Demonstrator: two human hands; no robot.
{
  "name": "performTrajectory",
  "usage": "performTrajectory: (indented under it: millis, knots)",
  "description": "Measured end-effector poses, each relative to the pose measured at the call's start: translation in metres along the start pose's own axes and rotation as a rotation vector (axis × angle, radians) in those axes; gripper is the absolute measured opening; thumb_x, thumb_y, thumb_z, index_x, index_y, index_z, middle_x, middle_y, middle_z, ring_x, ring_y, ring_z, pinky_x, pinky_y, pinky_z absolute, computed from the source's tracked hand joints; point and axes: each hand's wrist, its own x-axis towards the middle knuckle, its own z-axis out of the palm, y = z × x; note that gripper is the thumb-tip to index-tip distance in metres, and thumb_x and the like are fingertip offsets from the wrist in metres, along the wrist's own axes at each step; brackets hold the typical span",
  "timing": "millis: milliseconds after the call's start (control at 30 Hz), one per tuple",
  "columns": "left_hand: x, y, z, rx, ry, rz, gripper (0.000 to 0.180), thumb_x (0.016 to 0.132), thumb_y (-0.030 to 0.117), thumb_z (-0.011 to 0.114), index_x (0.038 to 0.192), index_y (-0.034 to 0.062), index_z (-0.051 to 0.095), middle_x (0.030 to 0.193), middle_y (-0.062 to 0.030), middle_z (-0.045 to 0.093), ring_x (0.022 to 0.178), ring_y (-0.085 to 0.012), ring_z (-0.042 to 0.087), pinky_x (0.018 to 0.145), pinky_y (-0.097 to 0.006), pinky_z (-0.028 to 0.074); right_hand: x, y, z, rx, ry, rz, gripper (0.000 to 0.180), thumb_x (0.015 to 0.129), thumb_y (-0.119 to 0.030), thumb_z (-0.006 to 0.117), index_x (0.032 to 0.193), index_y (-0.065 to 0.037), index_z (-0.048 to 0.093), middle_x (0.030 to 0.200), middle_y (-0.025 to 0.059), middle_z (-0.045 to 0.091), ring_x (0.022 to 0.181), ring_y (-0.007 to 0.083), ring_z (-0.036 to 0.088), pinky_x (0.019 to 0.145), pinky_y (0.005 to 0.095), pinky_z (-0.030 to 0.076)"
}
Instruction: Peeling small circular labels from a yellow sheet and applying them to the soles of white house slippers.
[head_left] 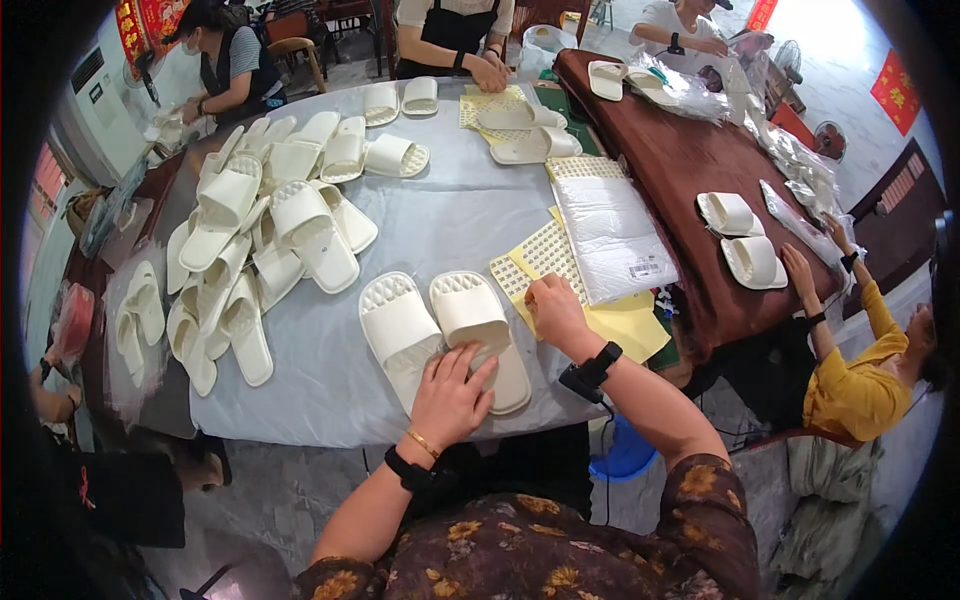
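Observation:
Two cream slippers lie side by side in front of me on the grey table cover (440, 215): the left slipper (395, 325) and the right slipper (470, 312). My left hand (450, 395) rests flat across both slippers' heel ends, fingers spread. My right hand (553, 312) presses its fingertips on a yellow sheet (620, 325) of small white stickers just right of the slippers; whether it pinches a sticker is hidden. Both wrists carry black bands.
A heap of cream slippers (255, 240) fills the table's left side. A white packet (612, 235) lies on more sticker sheets. Other people sit around: one in yellow (860, 385) at the brown table (690, 170) to the right, others at the far edge.

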Motion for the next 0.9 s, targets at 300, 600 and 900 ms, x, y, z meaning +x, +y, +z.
performTrajectory:
  millis: [300,600,900]
  knots:
    - [-0.002,-0.001,0.001,-0.003,0.004,-0.009,0.048,0.086,0.027,0.064,0.131,0.0153,0.058,0.138,-0.0140,0.051,0.130,-0.0309,0.044,0.109,-0.048,0.034,-0.001,0.007,0.006,0.059,0.033,0.025,0.009,0.080,-0.006,0.067,0.089,-0.007,0.064,0.101,0.0161,0.058,0.100,0.0359,0.053,0.088,0.0417,0.046]
    - [-0.004,-0.001,0.001,-0.008,0.011,-0.013,0.050,0.085,0.028,0.064,0.132,0.0108,0.056,0.138,-0.0139,0.051,0.131,-0.0306,0.044,0.110,-0.047,0.033,-0.003,0.004,-0.016,0.293,0.017,-0.001,0.009,0.078,-0.007,0.068,0.084,-0.005,0.062,0.100,0.0172,0.059,0.097,0.0367,0.054,0.086,0.0425,0.045]
    - [-0.002,-0.003,0.002,-0.024,0.029,-0.036,0.057,0.083,0.027,0.067,0.132,0.0017,0.052,0.138,-0.0133,0.052,0.130,-0.0297,0.046,0.111,-0.046,0.033,-0.050,-0.063,-0.028,0.514,-0.181,0.033,0.010,0.083,-0.009,0.068,0.088,-0.003,0.061,0.092,0.0175,0.058,0.087,0.0341,0.058,0.074,0.0413,0.049]
